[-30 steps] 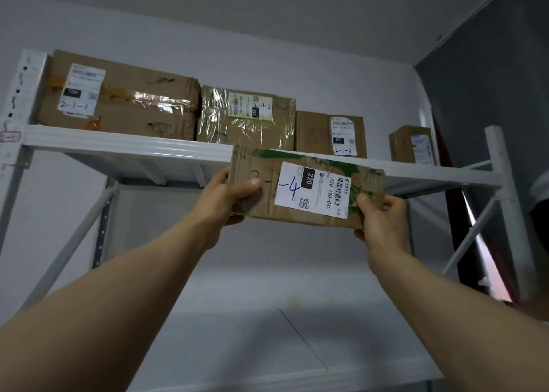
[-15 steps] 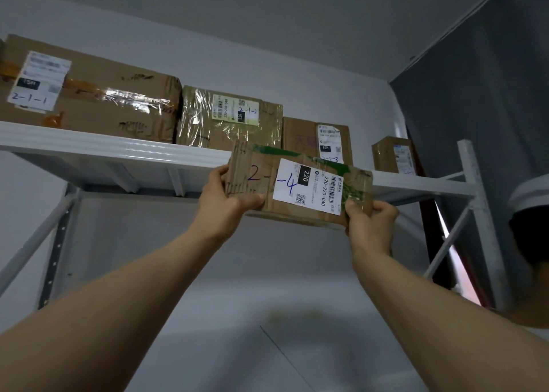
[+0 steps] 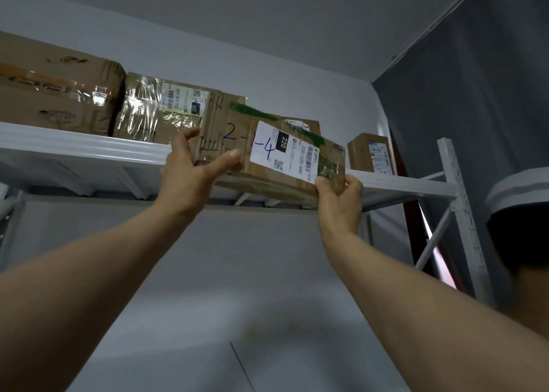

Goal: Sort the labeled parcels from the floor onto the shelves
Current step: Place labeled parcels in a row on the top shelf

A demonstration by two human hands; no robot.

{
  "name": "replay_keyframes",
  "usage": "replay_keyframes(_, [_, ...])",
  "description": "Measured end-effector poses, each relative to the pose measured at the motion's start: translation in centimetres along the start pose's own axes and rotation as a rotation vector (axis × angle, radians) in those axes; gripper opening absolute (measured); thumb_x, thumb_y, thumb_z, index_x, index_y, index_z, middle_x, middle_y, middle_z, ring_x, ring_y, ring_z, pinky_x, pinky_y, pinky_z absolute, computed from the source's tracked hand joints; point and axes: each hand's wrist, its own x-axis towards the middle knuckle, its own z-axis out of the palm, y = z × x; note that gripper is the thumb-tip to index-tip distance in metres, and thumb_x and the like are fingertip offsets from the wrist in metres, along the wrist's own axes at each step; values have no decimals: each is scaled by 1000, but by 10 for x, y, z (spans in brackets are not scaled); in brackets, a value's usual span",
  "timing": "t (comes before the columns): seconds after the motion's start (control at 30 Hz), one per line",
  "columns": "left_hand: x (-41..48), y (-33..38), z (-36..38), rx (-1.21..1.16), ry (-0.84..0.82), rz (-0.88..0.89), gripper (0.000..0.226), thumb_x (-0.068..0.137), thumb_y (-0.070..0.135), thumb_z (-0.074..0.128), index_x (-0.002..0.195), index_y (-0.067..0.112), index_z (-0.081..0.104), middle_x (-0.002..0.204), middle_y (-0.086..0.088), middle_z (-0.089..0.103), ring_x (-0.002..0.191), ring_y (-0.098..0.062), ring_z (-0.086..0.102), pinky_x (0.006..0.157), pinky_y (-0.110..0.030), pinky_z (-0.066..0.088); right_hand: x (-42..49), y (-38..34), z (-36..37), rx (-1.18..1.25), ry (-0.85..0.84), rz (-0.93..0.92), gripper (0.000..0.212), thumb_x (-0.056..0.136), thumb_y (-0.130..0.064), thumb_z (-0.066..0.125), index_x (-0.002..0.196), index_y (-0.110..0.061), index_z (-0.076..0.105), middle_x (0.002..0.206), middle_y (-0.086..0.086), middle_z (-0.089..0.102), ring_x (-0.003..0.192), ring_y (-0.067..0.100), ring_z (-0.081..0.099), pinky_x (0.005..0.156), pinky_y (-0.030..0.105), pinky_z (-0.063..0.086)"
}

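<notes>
Cardboard parcel [image 3: 269,151]: brown, flat, tilted with its right end lower, held up at the front edge of the top shelf [image 3: 89,148]; whether its far edge rests on the shelf cannot be told.
Parcel markings: a white shipping label [image 3: 283,152] with a barcode, a black "220" block and a handwritten blue "-4"; "2-" written on the bare cardboard to the label's left; green tape [image 3: 252,114] runs along its upper edge.
Left hand [image 3: 190,175]: at the parcel's left end, thumb pressed on the front face, fingers [image 3: 185,137] spread up along the left side.
Right hand [image 3: 338,197]: at the lower right corner, thumb and fingers [image 3: 355,184] pinched on that corner.
Top shelf: white metal, carried at its right end by a white upright post [image 3: 459,201] with a row of holes.
Shelf contents, left to right: a large taped box [image 3: 56,94] at the far left; a box wrapped in shiny clear film [image 3: 151,109] just beside it, bearing its own label; a box mostly hidden behind the held parcel [image 3: 300,124]; a small box [image 3: 370,152] near the right end, apart from the rest.
Surroundings: pale grey wall [image 3: 267,258] behind the shelving; a dark curtain [image 3: 475,80] to the right.
</notes>
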Motion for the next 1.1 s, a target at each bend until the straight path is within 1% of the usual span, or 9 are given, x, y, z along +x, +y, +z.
replay_keyframes(0.1, [15,2,15,-52,-60,-9,99,55,52,81,137,27,30,122,-3,59,110,-24,62,97,-49,51,25,-4,-8,-4,-26,-40,52,89,-38,66,134,-26,41,130,2,54,108,19,55,87,30,41])
replay_keyframes(0.2, [25,2,25,-73,-105,27,102,49,52,84,133,30,30,119,3,57,106,-18,63,93,-42,54,45,-9,-17,-47,-46,-77,47,91,-36,65,129,-27,40,126,1,59,106,20,57,83,29,40])
replay_keyframes(0.43, [37,-3,61,-51,-69,120,88,59,50,85,128,32,34,114,8,58,98,-9,65,95,-43,54,74,-16,-25,-77,-128,-59,56,84,-18,66,135,-27,44,132,-3,59,117,19,57,103,38,47])
replay_keyframes(0.57, [51,4,92,-79,31,148,90,54,54,86,126,31,38,124,0,56,105,-15,64,93,-39,55,110,-19,-38,-65,-201,-57,70,77,-4,63,139,-28,40,137,-4,56,120,19,56,107,43,47])
replay_keyframes(0.73, [76,9,132,-227,53,108,89,56,45,87,127,27,35,121,-4,54,104,-21,64,92,-41,56,161,-10,-50,26,-227,-12,70,73,-4,65,128,-35,35,123,-1,61,113,23,61,100,49,52])
replay_keyframes(0.83, [84,7,157,-267,57,85,92,50,46,87,125,27,36,121,-4,54,105,-23,65,92,-43,55,183,2,-52,19,-231,-26,68,74,-3,67,122,-40,36,120,-5,62,109,20,62,96,44,54])
replay_keyframes(0.93, [90,9,176,-258,70,116,93,48,48,87,124,28,36,125,-5,52,106,-25,65,93,-43,54,203,17,-54,-37,-209,-24,60,79,-4,66,124,-33,40,113,-1,64,92,15,63,79,35,57])
replay_keyframes(1.0, [95,10,188,-244,86,135,91,50,48,86,123,29,35,125,-5,53,106,-26,65,93,-44,54,216,29,-55,-127,-212,-9,54,87,-9,63,134,-27,42,109,0,62,84,12,59,68,28,50])
replay_keyframes(1.1, [102,8,203,-275,104,135,91,53,46,86,125,28,34,127,-8,54,110,-28,63,95,-44,53,231,50,-49,-314,-332,-15,47,94,-10,51,140,-19,47,127,6,57,102,23,55,83,31,44])
